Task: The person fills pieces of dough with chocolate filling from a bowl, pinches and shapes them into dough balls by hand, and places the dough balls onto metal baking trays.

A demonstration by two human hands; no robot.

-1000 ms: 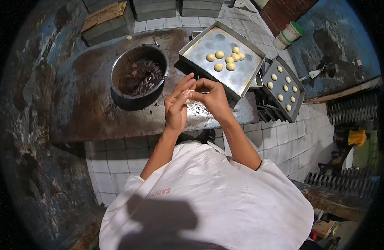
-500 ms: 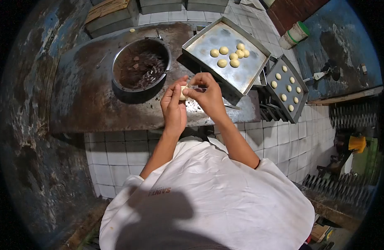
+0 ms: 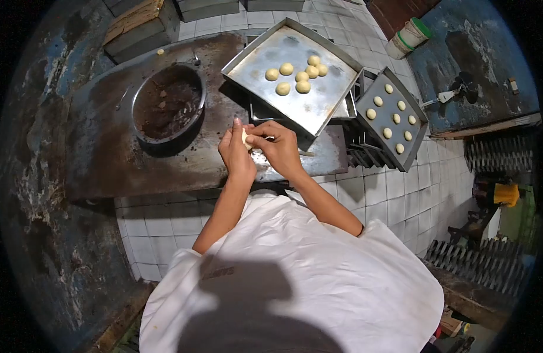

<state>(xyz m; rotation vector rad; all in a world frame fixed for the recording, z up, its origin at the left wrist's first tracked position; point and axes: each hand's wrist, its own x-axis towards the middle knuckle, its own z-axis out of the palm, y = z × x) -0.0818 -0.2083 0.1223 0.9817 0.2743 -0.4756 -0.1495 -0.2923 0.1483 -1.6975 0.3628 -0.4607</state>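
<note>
A small piece of pale dough [image 3: 246, 139] sits between my two hands over the front part of the worktable. My left hand [image 3: 236, 154] cups it, thumb pointing up. With bent fingers and thumb, my right hand [image 3: 278, 148] pinches the dough from the other side. Fingers cover most of it, so its full shape is hidden. Left of my hands stands a round metal bowl [image 3: 201, 106] with a dark brown filling [image 3: 168, 105] inside. Beyond my right hand, a large metal tray [image 3: 324, 109] carries several round dough balls [image 3: 303, 86].
A second, darker tray [image 3: 423, 126] at the right holds several spaced dough pieces [image 3: 387, 133]. The brown-stained metal worktable [image 3: 106, 159] lies under the bowl. A spoon [image 3: 122, 99] rests left of the bowl. Behind stand metal boxes [image 3: 139, 35] and a lidded bucket [image 3: 409, 39].
The view has shifted, so bowl and trays appear farther left. My hands still hold the dough, and the fingers have moved slightly around it.
</note>
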